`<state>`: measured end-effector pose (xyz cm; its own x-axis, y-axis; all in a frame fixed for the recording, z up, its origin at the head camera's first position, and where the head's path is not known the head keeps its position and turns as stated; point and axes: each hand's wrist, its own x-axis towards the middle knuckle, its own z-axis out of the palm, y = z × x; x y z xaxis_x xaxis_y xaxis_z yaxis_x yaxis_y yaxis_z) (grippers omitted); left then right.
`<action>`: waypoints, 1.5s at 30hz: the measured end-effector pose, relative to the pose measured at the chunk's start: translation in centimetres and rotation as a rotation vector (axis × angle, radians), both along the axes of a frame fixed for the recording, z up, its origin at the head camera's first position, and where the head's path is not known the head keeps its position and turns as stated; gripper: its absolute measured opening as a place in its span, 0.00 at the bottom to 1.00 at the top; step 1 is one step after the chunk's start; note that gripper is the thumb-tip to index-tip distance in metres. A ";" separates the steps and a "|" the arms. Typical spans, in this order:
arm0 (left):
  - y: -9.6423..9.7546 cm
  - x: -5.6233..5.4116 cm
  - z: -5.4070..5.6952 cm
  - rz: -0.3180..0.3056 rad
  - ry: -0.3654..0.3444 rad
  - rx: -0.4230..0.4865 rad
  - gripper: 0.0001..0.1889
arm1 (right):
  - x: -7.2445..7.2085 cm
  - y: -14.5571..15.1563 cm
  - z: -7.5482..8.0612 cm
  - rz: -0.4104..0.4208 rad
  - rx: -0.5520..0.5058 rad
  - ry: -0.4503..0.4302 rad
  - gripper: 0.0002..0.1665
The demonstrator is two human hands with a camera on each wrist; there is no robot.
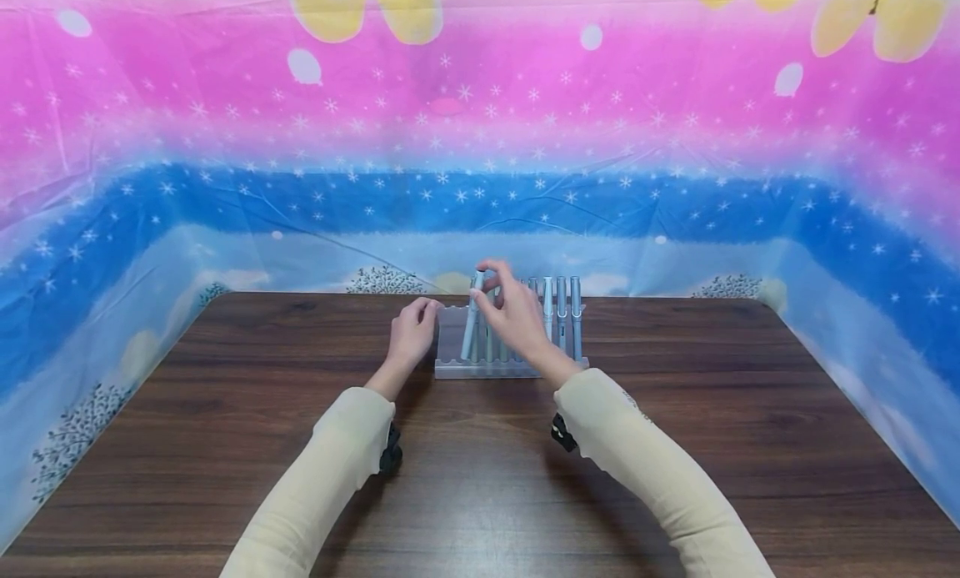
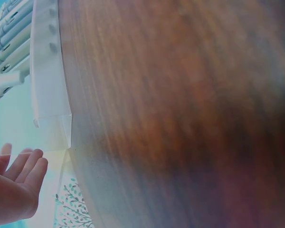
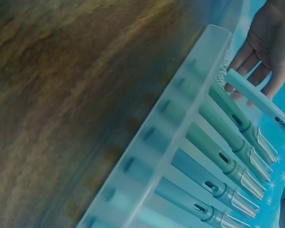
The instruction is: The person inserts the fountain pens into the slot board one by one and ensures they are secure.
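My right hand (image 1: pixel 513 315) pinches a pale blue-green capped fountain pen (image 1: pixel 470 328) near its top, between thumb and fingers. The pen leans slightly in front of a clear plastic pen rack (image 1: pixel 450 369). In the right wrist view its free end (image 3: pixel 242 83) is apart from the rack's front ledge. My left hand (image 1: pixel 412 332) is at the rack's left edge, fingers fairly straight; whether they touch it is hard to tell. Several similar capped pens (image 3: pixel 213 149) stand in a row in the rack, caps up. My right hand hides some of them in the head view.
The rack stands on a dark wooden table (image 1: pixel 480 461), near its far edge. A pink and blue patterned cloth (image 1: pixel 480 186) hangs behind the table and along both sides. The rack's left part (image 1: pixel 452 332) shows bare clear plastic.
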<state>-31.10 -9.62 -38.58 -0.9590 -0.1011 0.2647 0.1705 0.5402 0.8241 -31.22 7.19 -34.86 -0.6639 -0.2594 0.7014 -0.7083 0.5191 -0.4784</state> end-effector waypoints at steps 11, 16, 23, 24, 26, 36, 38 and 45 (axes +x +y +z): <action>0.1 -0.1 0.1 0.008 0.003 -0.001 0.15 | 0.2 -0.6 -0.9 -0.033 0.046 0.033 0.19; 0.1 -0.1 0.2 0.016 0.001 -0.003 0.15 | 0.1 -0.7 -1.3 -0.006 0.061 0.004 0.19; 0.1 -0.1 0.2 0.017 0.000 -0.009 0.15 | -0.3 -0.5 -1.6 0.019 0.072 -0.024 0.19; 0.1 -0.1 0.2 0.017 0.001 -0.009 0.15 | -0.3 -0.5 -1.6 0.026 0.071 -0.026 0.19; 0.1 -0.1 0.2 0.014 0.001 -0.010 0.15 | -0.4 -0.5 -1.6 0.037 0.077 -0.027 0.19; 0.1 0.0 0.2 0.013 -0.010 -0.010 0.16 | -0.7 -0.6 -1.9 0.083 0.108 -0.059 0.20; 0.1 0.0 0.1 0.012 -0.008 -0.009 0.16 | -0.7 -0.5 -1.9 0.080 0.116 -0.073 0.21; 0.1 0.0 0.0 0.008 0.000 -0.011 0.16 | -0.6 -0.3 -1.7 0.056 0.215 -0.095 0.31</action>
<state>-31.15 -9.51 -38.56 -0.9582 -0.1058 0.2660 0.1662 0.5506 0.8180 -31.83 6.85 -36.57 -0.7046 -0.4338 0.5616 -0.6959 0.5774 -0.4271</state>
